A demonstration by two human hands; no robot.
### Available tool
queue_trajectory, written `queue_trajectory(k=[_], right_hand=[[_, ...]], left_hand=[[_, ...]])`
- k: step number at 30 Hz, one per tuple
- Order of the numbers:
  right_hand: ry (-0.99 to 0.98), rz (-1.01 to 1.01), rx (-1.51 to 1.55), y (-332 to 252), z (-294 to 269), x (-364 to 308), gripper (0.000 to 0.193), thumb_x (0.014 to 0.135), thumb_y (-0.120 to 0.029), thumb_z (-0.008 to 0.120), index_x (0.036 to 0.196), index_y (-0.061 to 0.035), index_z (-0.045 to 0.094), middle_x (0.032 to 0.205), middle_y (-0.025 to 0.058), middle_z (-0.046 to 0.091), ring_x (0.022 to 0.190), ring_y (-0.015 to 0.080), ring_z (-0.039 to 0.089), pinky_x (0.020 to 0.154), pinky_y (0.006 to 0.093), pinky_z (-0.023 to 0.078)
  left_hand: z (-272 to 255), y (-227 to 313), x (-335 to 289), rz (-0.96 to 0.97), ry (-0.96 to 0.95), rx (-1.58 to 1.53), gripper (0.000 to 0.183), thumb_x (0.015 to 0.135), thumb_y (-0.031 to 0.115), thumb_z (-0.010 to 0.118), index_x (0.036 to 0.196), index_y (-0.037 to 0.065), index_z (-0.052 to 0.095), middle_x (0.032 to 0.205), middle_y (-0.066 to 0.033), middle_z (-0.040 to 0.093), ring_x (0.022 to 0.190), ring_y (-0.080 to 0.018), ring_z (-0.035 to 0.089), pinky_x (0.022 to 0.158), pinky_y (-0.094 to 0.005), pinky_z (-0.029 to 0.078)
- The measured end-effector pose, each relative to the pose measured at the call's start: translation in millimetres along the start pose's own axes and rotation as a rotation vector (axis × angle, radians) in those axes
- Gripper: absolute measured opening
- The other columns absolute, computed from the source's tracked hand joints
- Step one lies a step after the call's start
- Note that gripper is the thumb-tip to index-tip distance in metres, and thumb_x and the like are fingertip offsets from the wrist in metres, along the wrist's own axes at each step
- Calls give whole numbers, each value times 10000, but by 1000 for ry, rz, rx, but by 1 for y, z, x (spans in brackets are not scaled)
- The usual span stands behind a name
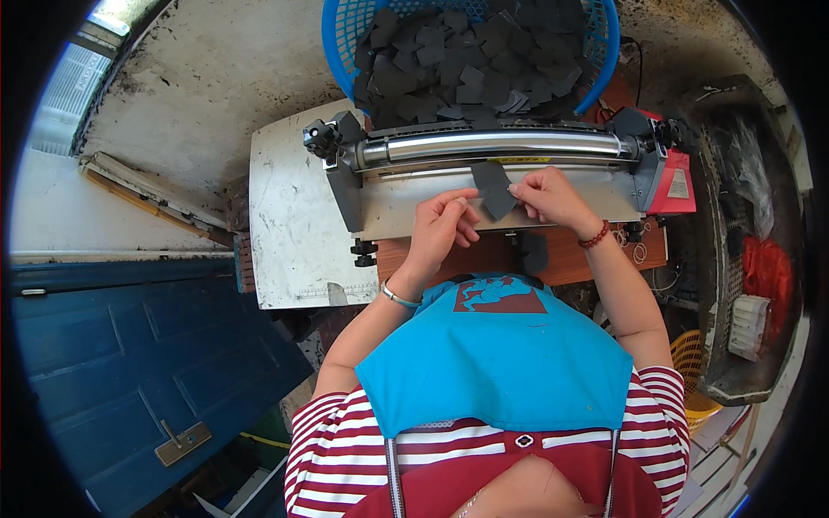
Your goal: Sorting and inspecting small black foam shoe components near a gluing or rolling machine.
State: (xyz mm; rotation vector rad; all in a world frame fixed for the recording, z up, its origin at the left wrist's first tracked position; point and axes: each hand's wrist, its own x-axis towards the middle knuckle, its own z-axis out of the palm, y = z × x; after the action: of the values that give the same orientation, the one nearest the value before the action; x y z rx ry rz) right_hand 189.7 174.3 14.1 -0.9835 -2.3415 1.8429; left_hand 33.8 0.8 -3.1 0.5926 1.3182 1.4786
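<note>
My right hand [553, 198] pinches the right edge of a flat dark grey piece [494, 192], whose material I cannot make out. The piece lies over the metal feed plate [397, 207] of a roller machine, just in front of its shiny roller [509, 145]. On the piece's other side is my left hand [442, 226], its index finger stretched to the left edge and the other fingers loosely bent and apart. It grips nothing that I can see. Below the plate's front edge shows another dark piece [534, 253].
Behind the roller stands a blue basket [330, 43] heaped with similar dark pieces. Black knobs [321, 138] and a red housing [678, 183] flank the machine. A white tabletop [289, 207] lies left, a blue door [129, 363] beyond. At right are a dark trough [717, 285] and a yellow basket [686, 358].
</note>
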Motion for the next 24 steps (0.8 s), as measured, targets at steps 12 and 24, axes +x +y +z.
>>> queue_trajectory(k=[12,24], right_hand=[[162,126,-150,4,3,-3,348,862,-242,593,603,-12,629,514,51,606,428,130,557,458,294,448],[463,-208,23,26,19,-33,333,951,-281,563,765,-17,647,542,-25,535,485,32,447,446,204,344]], left_hand=[[4,-22,-19,-188,-235,176,295,944,128,452,1107,-2,661,779,-33,641,649,-97,613,562,-215,497],[13,-103,-10,-185,-425,474,326,877,181,548,1115,-20,644,892,-115,690,806,-193,665,748,-310,524]])
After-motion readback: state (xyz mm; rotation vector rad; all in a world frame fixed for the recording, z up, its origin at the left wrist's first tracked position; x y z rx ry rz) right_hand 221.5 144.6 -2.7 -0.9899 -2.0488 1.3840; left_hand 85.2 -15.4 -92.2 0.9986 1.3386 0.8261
